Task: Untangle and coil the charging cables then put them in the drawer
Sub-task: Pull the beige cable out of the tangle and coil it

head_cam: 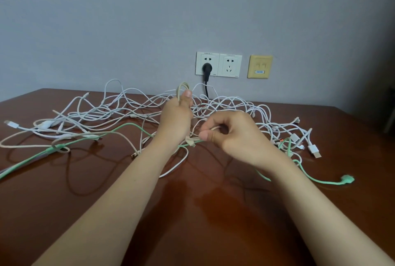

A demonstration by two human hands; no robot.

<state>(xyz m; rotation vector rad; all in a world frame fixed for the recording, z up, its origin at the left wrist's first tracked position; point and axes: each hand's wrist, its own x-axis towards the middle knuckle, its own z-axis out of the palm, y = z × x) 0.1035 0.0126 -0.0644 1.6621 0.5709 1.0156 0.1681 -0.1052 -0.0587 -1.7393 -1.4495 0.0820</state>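
Note:
A tangle of several white cables [128,105] lies spread across the brown table [192,212]. A mint green cable [126,125] runs through it, its plug [347,179] lying at the right. My left hand [177,120] is closed around loops of a beige cable [182,88] that stick up above my thumb. My right hand [235,135] pinches the same beige cable between thumb and forefinger, just right of the left hand. A beige strap [190,142] hangs below the hands. No drawer is in view.
Two white wall sockets [229,65] sit above the table's back edge, with a black plug [207,67] and cord in the left one. A yellow network plate [259,66] is beside them. White USB plugs [314,150] lie at the far right.

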